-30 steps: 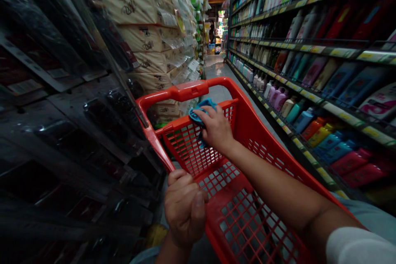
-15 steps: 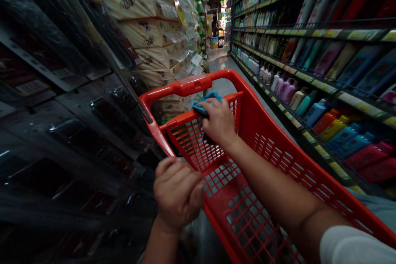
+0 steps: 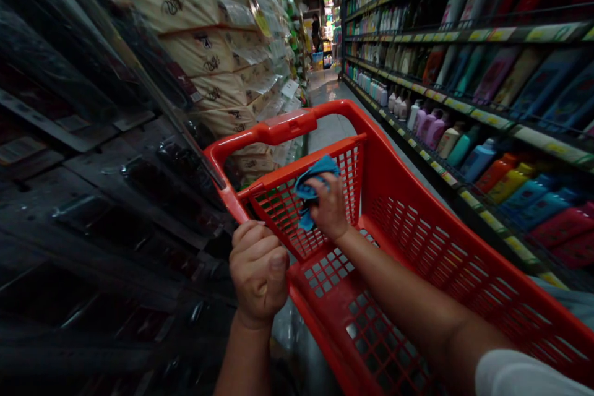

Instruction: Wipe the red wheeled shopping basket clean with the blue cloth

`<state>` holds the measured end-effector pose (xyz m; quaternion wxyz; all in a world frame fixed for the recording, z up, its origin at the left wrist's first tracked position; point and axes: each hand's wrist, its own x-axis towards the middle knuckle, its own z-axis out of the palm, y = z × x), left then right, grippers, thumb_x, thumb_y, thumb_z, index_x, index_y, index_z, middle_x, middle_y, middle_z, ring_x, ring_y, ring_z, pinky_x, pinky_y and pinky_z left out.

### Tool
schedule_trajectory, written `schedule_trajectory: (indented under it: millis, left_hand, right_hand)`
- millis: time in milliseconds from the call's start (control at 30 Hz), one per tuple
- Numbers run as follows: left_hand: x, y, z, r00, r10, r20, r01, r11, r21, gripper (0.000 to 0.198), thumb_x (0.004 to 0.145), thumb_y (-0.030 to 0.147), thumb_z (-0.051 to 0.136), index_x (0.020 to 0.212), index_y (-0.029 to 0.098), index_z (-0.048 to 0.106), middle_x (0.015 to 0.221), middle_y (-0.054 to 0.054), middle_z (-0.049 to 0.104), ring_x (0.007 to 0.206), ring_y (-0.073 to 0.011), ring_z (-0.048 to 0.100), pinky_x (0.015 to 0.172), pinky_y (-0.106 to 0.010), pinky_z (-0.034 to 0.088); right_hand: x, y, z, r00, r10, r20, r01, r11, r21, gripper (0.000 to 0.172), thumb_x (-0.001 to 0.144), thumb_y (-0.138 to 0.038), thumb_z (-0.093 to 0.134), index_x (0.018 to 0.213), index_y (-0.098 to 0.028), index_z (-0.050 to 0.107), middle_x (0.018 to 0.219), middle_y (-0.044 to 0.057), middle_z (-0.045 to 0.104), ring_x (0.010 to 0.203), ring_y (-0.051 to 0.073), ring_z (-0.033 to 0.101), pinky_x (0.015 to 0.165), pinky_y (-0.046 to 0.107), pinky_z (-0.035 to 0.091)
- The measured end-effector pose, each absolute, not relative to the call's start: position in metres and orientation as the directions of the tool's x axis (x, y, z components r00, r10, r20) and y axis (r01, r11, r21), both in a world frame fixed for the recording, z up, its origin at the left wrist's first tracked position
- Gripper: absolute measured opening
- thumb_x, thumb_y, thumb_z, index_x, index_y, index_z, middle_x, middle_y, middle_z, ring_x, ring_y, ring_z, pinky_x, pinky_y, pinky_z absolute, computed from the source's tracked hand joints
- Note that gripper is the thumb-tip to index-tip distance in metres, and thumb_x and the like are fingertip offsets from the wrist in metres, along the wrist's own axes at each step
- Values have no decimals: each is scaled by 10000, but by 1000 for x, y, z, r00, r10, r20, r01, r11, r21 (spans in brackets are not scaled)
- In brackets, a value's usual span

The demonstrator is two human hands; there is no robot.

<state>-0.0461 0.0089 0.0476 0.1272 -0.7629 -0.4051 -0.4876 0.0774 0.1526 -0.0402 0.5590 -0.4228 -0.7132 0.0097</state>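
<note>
A red plastic shopping cart with lattice walls fills the middle of the head view. My right hand reaches inside it, fingers closed on a blue cloth that lies against the lattice panel below the handle bar. My left hand is wrapped round the cart's left rim, its fingers curled over the edge. Through the grid of the cart's bottom the floor shows.
Shelves of bottles line the right side. Stacked cream-coloured packs and dark packaged goods stand close on the left. The aisle floor runs ahead to a person far off.
My right hand has moved down with the blue cloth, from the panel's top edge to its inner face. The left hand stays on the rim, shifted slightly.
</note>
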Motion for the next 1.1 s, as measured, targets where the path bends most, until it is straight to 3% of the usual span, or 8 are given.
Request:
schedule_trajectory:
  millis: [133, 367, 500, 633, 767, 900, 1000, 1100]
  left_hand:
    - [-43, 11, 45, 155, 503, 850, 736, -633, 241, 491, 1028, 295, 323, 552, 220, 416, 503, 21, 453, 578, -151, 451, 852, -448, 380]
    - [-42, 9, 39, 105, 507, 856, 738, -616, 275, 475, 1021, 259, 317, 569, 215, 458, 541, 14, 488, 605, -148, 481, 895, -465, 374]
    - [-41, 7, 40, 96, 519, 849, 743, -605, 286, 496, 1024, 275, 311, 547, 213, 430, 522, 15, 468, 595, -146, 473, 889, -468, 368]
    - [-37, 10, 38, 60, 492, 869, 738, -608, 293, 490, 1015, 259, 331, 537, 212, 430, 512, 18, 469, 592, -143, 484, 898, -461, 371]
    - [-36, 12, 35, 35, 467, 883, 736, -610, 293, 485, 1009, 237, 338, 539, 215, 453, 525, 17, 501, 598, -141, 498, 918, -455, 383]
    - [-39, 11, 35, 62, 453, 889, 739, -620, 264, 484, 1010, 241, 338, 547, 219, 479, 535, 20, 513, 591, -138, 505, 923, -445, 410]
    - [-40, 9, 37, 67, 461, 885, 735, -622, 268, 492, 1013, 250, 336, 538, 217, 461, 514, 28, 478, 577, -132, 488, 919, -439, 418]
    - [-39, 8, 37, 55, 464, 884, 732, -621, 280, 498, 1016, 265, 338, 532, 217, 448, 511, 28, 472, 577, -132, 480, 915, -442, 420]
  right_hand:
    - [91, 166, -29, 459, 662, 592, 537, 325, -779, 502, 823, -55, 423, 1306, -124, 537, 1309, 207, 434, 1274, 308, 456, 1111, 506, 396]
    - [43, 113, -54, -431, 548, 717, 502, 806, -314, 468, 830, -117, 577, 1247, -321, 630, 1284, 58, 558, 1209, 273, 463, 1131, 455, 378]
    - [98, 149, -69, 12, 772, 635, 657, 473, -587, 398, 819, -95, 527, 1191, -191, 630, 1267, 148, 497, 1234, 304, 455, 1130, 504, 375]
    - [116, 158, -84, 359, 798, 483, 612, 189, -768, 457, 827, -95, 479, 1282, -102, 529, 1329, 219, 415, 1279, 319, 435, 1127, 518, 385]
    - [71, 101, -113, -183, 830, 527, 646, 506, -571, 415, 812, -124, 574, 1218, -202, 614, 1334, 135, 489, 1268, 315, 421, 1144, 528, 364]
    - [70, 70, -137, -705, 638, 312, 518, 762, -389, 305, 919, -168, 539, 1168, -275, 679, 1290, 54, 607, 1184, 288, 454, 996, 452, 467]
    - [116, 89, -137, -704, 705, 90, 648, 689, -323, 253, 969, -212, 505, 1108, -231, 716, 1187, 85, 663, 1195, 297, 465, 961, 431, 476]
    - [159, 117, -125, -444, 894, -65, 877, 418, -238, 313, 979, -162, 446, 1109, -183, 729, 1220, 136, 650, 1236, 311, 481, 952, 424, 487]
